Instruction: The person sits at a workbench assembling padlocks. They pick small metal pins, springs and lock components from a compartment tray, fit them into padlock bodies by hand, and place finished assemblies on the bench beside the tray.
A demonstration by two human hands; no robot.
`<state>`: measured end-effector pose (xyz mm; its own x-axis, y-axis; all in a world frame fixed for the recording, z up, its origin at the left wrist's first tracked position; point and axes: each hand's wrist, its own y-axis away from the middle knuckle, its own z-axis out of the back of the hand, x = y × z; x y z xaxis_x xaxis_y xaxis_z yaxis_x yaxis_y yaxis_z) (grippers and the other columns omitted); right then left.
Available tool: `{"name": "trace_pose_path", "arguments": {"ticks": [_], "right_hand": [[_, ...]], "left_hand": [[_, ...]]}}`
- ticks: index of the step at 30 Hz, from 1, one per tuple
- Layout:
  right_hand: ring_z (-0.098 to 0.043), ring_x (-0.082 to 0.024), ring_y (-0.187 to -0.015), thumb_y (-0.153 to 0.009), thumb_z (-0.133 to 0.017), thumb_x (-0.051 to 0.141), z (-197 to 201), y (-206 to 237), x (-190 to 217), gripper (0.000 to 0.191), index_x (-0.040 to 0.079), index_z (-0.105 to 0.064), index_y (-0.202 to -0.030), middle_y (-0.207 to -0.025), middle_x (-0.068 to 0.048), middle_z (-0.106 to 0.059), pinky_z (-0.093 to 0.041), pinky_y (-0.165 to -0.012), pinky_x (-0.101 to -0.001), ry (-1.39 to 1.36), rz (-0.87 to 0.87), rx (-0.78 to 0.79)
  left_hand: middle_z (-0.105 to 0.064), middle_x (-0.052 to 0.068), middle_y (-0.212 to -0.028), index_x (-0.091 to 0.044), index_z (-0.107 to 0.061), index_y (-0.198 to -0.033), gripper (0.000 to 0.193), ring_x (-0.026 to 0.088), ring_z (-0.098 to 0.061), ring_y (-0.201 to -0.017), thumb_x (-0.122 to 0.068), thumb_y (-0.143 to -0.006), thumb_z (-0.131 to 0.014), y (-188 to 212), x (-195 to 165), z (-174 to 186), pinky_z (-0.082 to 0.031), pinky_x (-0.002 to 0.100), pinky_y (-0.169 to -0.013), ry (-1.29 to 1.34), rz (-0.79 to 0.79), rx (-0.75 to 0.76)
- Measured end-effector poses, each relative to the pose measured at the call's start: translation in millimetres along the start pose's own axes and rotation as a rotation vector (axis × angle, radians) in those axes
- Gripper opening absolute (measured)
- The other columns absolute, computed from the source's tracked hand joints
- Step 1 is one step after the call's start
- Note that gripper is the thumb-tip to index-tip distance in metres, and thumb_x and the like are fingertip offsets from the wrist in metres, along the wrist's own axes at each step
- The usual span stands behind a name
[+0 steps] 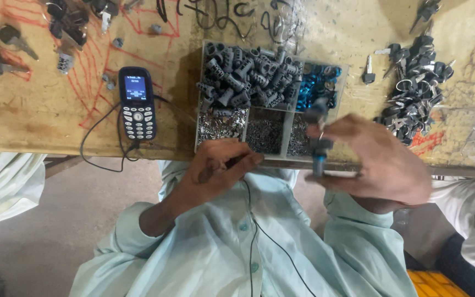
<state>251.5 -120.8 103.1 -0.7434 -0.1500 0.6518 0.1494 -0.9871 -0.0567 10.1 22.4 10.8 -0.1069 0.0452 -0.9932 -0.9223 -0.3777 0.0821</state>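
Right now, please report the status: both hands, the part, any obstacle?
Left hand pinches a thin dark tool. Right hand grips a small dark lock cylinder. Both just over the edge of the divided parts tray. Nothing between them.

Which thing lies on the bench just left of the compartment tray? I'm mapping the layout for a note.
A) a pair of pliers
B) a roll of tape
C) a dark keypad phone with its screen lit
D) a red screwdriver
C: a dark keypad phone with a lit screen lies left of the compartment tray, a thin black cable trailing from it.
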Motion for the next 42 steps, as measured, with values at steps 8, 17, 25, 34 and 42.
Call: {"name": "trace_pose_path", "arguments": {"ticks": [8, 17, 25, 34, 42], "right_hand": [[-0.067, -0.020, -0.099, -0.104, -0.072, 0.008, 1.0, -34.7, -23.8, 0.043, 0.002, -0.044, -0.136, -0.123, -0.012, -0.060, -0.054, -0.087, -0.0305, 0.068, -0.140, -0.591], [-0.060, -0.032, -0.087, -0.080, -0.075, 0.015, -81.8, -22.2, -11.5, 0.021, 0.007, -0.068, -0.097, -0.090, -0.011, -0.057, -0.049, -0.076, -0.0430, 0.387, -0.248, 0.015], [-0.059, -0.031, -0.091, -0.085, -0.074, 0.015, -101.3, -11.7, -28.1, 0.017, 0.006, -0.061, -0.093, -0.092, -0.010, -0.055, -0.047, -0.078, -0.0435, 0.395, -0.234, 0.006], [-0.068, -0.030, -0.080, -0.094, -0.072, 0.002, -113.4, -5.2, -22.2, 0.013, 0.001, -0.063, -0.103, -0.096, -0.012, -0.065, -0.053, -0.065, -0.0390, -0.059, -0.416, -0.263], [-0.072, -0.010, -0.078, -0.097, -0.070, -0.003, -121.6, 11.1, -25.5, 0.008, 0.000, -0.069, -0.105, -0.092, -0.006, -0.070, -0.056, -0.068, -0.0232, -0.439, -0.617, -0.367]], "left_hand": [[-0.064, 0.011, -0.080, 0.000, -0.071, -0.097, 0.021, 0.022, -0.064, -0.068, -0.021, -0.098, -0.067, 5.4, -8.5, 11.4, -0.046, 0.034, -0.061, -0.059, -0.010, -0.077], [-0.066, 0.011, -0.090, -0.005, -0.061, -0.105, 0.029, 0.032, -0.070, -0.082, -0.010, -0.077, -0.069, -4.8, 16.4, 4.9, -0.053, 0.046, -0.060, -0.908, -0.081, -0.122], [-0.063, 0.013, -0.093, -0.005, -0.056, -0.106, 0.018, 0.035, -0.068, -0.085, -0.007, -0.092, -0.068, 4.3, 13.8, 19.0, -0.053, 0.046, -0.068, -0.748, -0.128, -0.095], [-0.066, 0.009, -0.099, -0.004, -0.069, -0.108, 0.020, 0.030, -0.069, -0.089, 0.002, -0.089, -0.076, 13.0, 12.6, 6.1, -0.055, 0.040, -0.076, -0.506, -0.192, -0.382], [-0.069, 0.008, -0.105, -0.005, -0.072, -0.104, 0.024, 0.028, -0.070, -0.096, 0.002, -0.083, -0.080, 9.3, 9.8, 9.5, -0.057, 0.038, -0.081, -0.489, -0.307, -0.353]]}}
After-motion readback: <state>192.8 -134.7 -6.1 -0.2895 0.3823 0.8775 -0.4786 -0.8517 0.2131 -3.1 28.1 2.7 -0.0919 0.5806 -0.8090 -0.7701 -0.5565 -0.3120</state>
